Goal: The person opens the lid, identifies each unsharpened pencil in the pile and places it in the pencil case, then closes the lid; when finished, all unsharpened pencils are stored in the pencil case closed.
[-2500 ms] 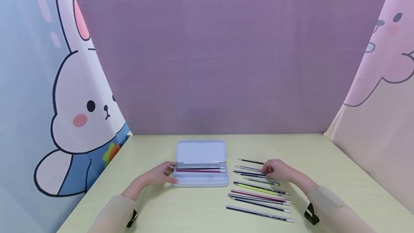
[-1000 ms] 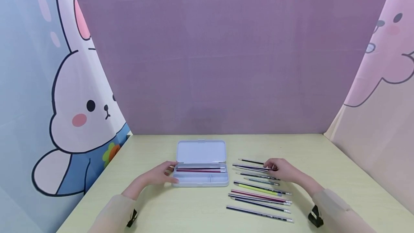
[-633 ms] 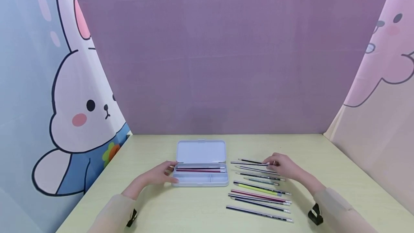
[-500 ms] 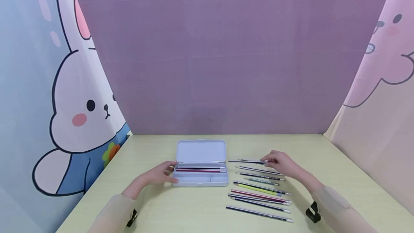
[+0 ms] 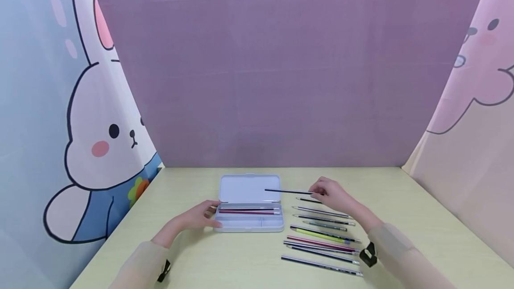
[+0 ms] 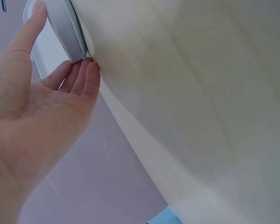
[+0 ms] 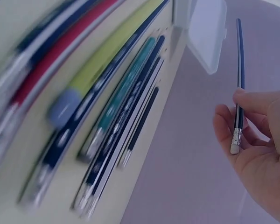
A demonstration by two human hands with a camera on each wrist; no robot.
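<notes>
Head view: I have the right hand (image 5: 331,194) pinching one pencil (image 5: 287,191) toward its rear end; the shaft runs left from that grip, its far end overlapping the lid (image 5: 245,184) of the white case (image 5: 241,222). I have the left hand (image 5: 198,215) gripping the left end of the case, thumb at the near corner, fingers toward the lid. Right of this hold, stored pencils (image 5: 249,212) lie inside, along the lid side. On the near side of the right-hand grip, loose pencils (image 5: 320,235) lie in a column on the table (image 5: 225,262).

Left wrist view: I see the thumb over the upper edge of the case and the fingertips curled at its lower corner.

Right wrist view: I see the eraser (image 7: 234,149) projecting just past the pinch. Well apart from the grip, across the table, lie a teal pencil (image 7: 122,89), a yellow pencil (image 7: 114,51) and a blurred red pencil (image 7: 60,55).
</notes>
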